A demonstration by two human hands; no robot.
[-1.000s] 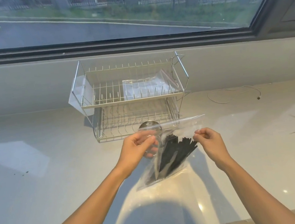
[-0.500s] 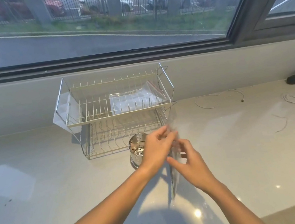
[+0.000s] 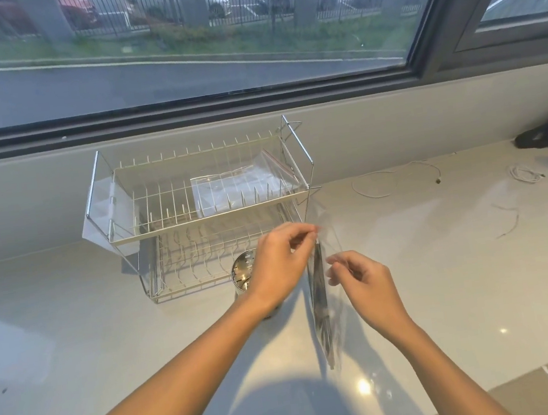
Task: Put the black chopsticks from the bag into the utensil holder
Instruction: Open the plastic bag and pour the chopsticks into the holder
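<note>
A clear plastic bag hangs edge-on above the white counter, with the black chopsticks standing upright inside it. My left hand pinches the bag's top edge on the left side. My right hand pinches the other side of the opening, just right of the bag. The round steel utensil holder stands on the counter behind my left hand, which hides its right part.
A two-tier wire dish rack stands at the back by the wall, with another clear bag on its upper shelf. White cables lie on the counter to the right. The counter's front edge runs below my right arm.
The bag has turned from flat-on to edge-on and hangs upright. My hands, close together half a second ago, have drawn slightly apart at the bag's mouth.
</note>
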